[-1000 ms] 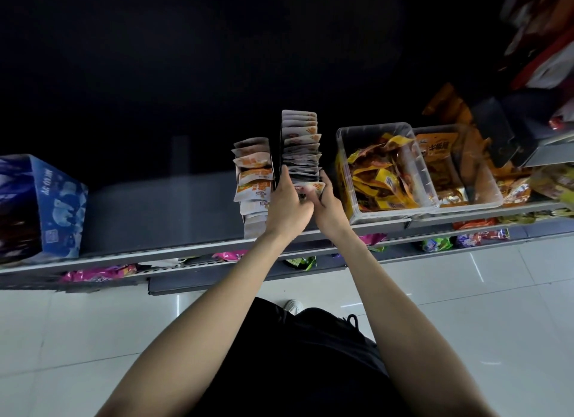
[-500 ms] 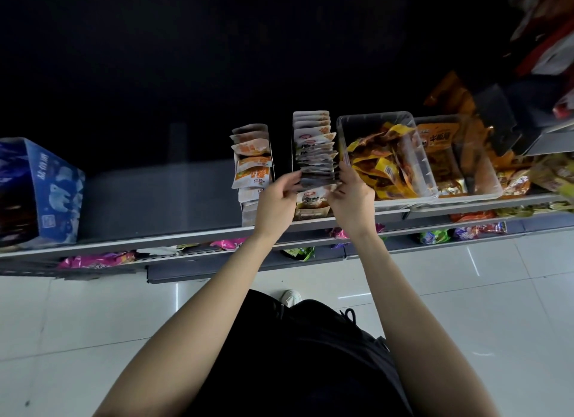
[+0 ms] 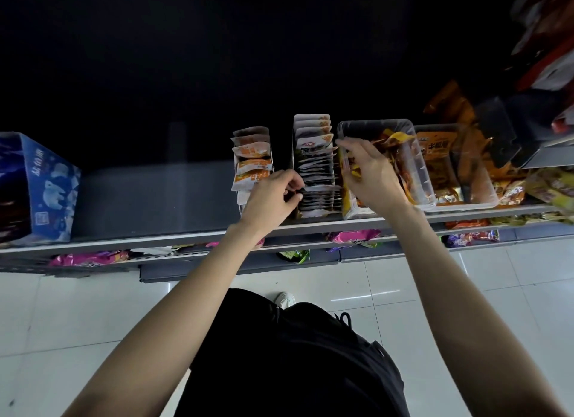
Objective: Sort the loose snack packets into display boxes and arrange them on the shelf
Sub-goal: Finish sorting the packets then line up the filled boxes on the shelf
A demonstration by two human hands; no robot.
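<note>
On the grey metal shelf [image 3: 186,196], the left hand [image 3: 273,199] has curled fingers touching the dark packets standing in the narrow white display box [image 3: 313,168]; whether it pinches one I cannot tell. The right hand [image 3: 369,174] hovers with relaxed, spread fingers, holding nothing, over the clear plastic bin of orange snack packets [image 3: 413,168], just beside the box.

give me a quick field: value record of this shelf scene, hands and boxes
left hand: fingers curled at front packets of the middle box
right hand: fingers spread over the clear tub, holding nothing visible
middle box: upright row of packets
left box: orange-white packets
clear tub: loose yellow-orange packets
shelf: blue carton at left
</note>
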